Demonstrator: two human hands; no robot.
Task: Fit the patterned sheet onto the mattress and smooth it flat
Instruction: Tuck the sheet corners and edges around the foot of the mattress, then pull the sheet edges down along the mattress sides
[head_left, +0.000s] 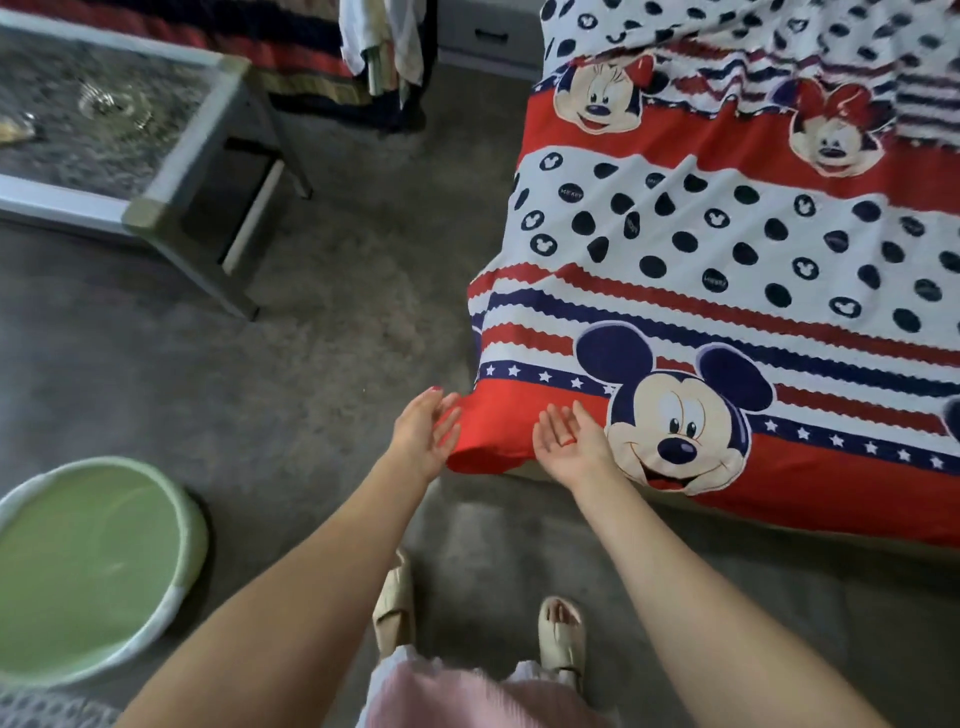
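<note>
The patterned sheet (727, 249), red, white and navy with cartoon mouse faces and dots, lies spread over the mattress on the right. Its near-left corner hangs as a red fold over the mattress corner, and the mattress itself is hidden under it. My left hand (423, 431) is open, fingers straight, at the left side of that red corner. My right hand (569, 441) is open, palm up, at the front edge of the sheet beside the large mouse face. Wrinkles show in the sheet near the far end.
A grey table (171, 176) with a speckled top stands at the upper left. A green round basin (88, 571) sits on the floor at the lower left. Grey carpet (363, 291) runs between table and bed. My feet in pale sandals are below.
</note>
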